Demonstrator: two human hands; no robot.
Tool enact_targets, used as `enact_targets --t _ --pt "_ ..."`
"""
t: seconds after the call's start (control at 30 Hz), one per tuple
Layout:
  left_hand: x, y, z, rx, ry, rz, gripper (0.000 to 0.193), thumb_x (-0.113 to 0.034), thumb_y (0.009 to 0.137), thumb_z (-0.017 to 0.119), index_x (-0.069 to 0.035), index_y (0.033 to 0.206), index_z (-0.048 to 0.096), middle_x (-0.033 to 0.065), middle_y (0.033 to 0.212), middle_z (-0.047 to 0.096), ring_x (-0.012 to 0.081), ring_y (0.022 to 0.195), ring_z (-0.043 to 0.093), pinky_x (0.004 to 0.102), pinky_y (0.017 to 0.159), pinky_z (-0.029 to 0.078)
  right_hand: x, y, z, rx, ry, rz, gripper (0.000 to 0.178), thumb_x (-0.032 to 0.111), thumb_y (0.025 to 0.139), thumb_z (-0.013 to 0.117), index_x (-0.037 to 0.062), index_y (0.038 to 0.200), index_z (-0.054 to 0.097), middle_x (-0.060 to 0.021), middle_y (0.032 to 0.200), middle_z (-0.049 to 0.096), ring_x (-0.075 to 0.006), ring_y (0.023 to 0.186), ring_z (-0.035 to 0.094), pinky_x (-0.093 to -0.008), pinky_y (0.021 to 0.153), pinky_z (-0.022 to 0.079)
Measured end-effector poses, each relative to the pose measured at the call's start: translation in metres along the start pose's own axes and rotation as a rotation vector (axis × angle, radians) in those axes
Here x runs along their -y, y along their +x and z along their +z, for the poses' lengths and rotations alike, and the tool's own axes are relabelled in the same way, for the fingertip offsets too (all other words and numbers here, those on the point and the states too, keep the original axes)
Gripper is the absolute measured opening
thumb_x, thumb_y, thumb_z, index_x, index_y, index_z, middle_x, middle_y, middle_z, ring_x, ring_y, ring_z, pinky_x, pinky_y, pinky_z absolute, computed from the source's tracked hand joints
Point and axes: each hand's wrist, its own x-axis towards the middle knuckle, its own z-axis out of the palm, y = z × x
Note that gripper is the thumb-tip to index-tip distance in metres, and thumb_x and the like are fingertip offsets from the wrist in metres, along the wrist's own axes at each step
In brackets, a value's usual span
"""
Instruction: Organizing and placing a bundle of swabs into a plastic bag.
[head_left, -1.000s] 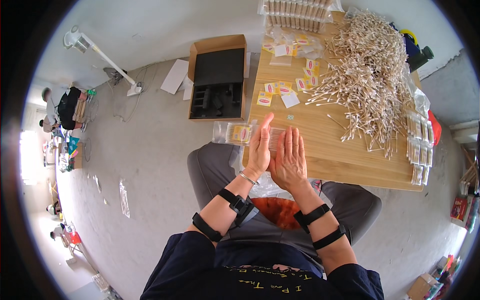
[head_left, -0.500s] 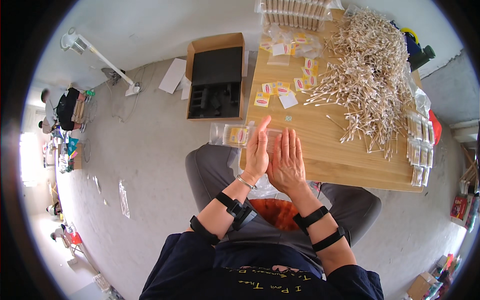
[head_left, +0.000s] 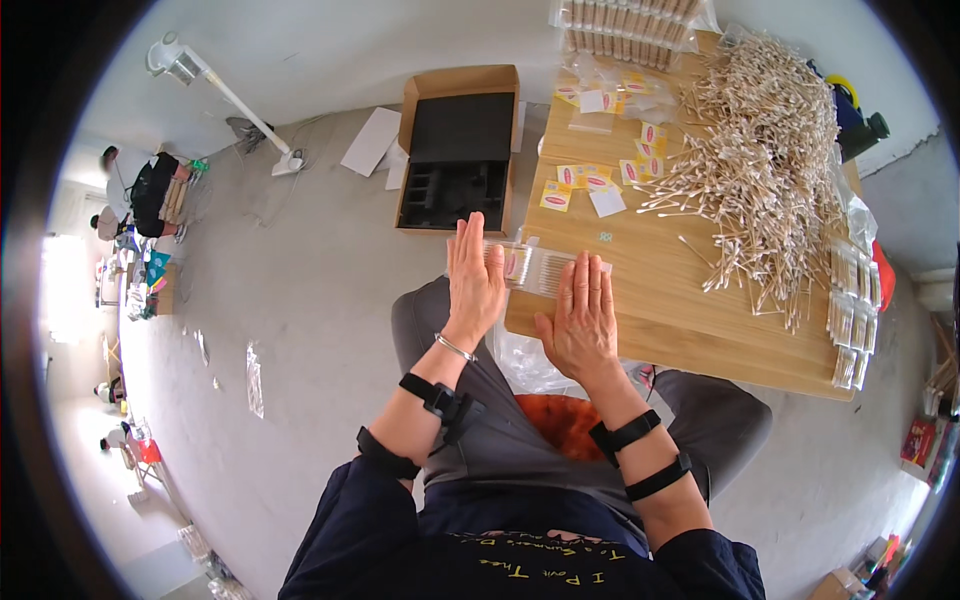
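Observation:
At the table's near left corner, a clear plastic bag of cotton swabs [head_left: 552, 272] lies flat between my hands, with a yellow card [head_left: 516, 266] inside its left part. My left hand [head_left: 474, 282], fingers straight, is over the bag's left end, which reaches past the table edge. My right hand [head_left: 582, 320] rests with outstretched fingers at the bag's right end. Both palms face down or inward, and neither hand's fingers are wrapped around anything. The left hand hides part of the bag.
A large heap of loose cotton swabs [head_left: 765, 150] covers the table's right side. Filled swab packs [head_left: 853, 305] line the right edge, and more packs [head_left: 630, 45] stand at the back. Yellow cards [head_left: 590, 178] lie mid-left. An open cardboard box [head_left: 408, 150] is on the floor.
My left hand has moved left along the bag, away from my right hand. More of the swabs and the card now show between them. The whole view has shifted slightly.

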Motion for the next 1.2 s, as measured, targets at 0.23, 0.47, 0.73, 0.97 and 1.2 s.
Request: enact_targets --t 0.23,0.47,0.73,0.97,1.2 --pt "0.055 -0.005 0.028 0.205 -0.386 -0.239 0.055 -0.035 0.111 0.037 -0.006 0.157 0.031 0.0168 0.158 0.039 0.0288 0.148 0.034 0.0362 0.121 0.027 0.014 0.006 0.003 0.038 -0.017 0.021 0.085 0.039 0.093 0.056 -0.0148 0.151 0.025 -0.0338 0.160 0.019 -0.0465 0.152 0.014 -0.0519 0.125 0.012" --pt "0.055 -0.005 0.032 0.182 -0.688 -0.233 0.048 -0.026 0.112 0.038 -0.005 0.155 0.034 0.0143 0.152 0.046 0.0211 0.140 0.043 0.0317 0.117 0.033 0.025 0.015 0.012 0.054 -0.060 0.022 0.088 0.043 0.092 0.056 -0.0140 0.151 0.024 -0.0319 0.162 0.018 -0.0449 0.153 0.013 -0.0505 0.126 0.010" --pt "0.046 -0.007 0.030 0.073 -0.646 -0.200 0.046 -0.027 0.110 0.043 -0.004 0.150 0.039 0.0169 0.144 0.055 0.0284 0.135 0.052 0.0347 0.111 0.039 0.037 0.021 0.019 0.055 -0.053 0.011 0.088 0.043 0.092 0.055 -0.0142 0.151 0.024 -0.0318 0.162 0.018 -0.0450 0.153 0.013 -0.0512 0.126 0.009" --pt "0.038 -0.003 0.018 0.097 -0.639 -0.260 0.048 -0.027 0.110 0.045 -0.001 0.150 0.039 0.0180 0.147 0.053 0.0277 0.137 0.050 0.0347 0.112 0.038 0.035 0.025 0.022 0.076 0.095 0.049 0.084 0.038 0.097 0.052 -0.0140 0.154 0.018 -0.0312 0.163 0.014 -0.0435 0.154 0.009 -0.0500 0.126 0.009" --pt "0.044 0.004 0.007 0.184 -0.878 -0.297 0.071 -0.056 0.107 0.029 -0.006 0.157 0.033 0.0100 0.158 0.040 0.0218 0.148 0.031 0.0340 0.123 0.020 0.007 0.044 0.032 -0.317 1.166 0.219 0.067 0.029 0.108 0.035 0.0004 0.161 0.006 -0.0178 0.169 0.009 -0.0282 0.157 0.006 -0.0404 0.125 0.007"
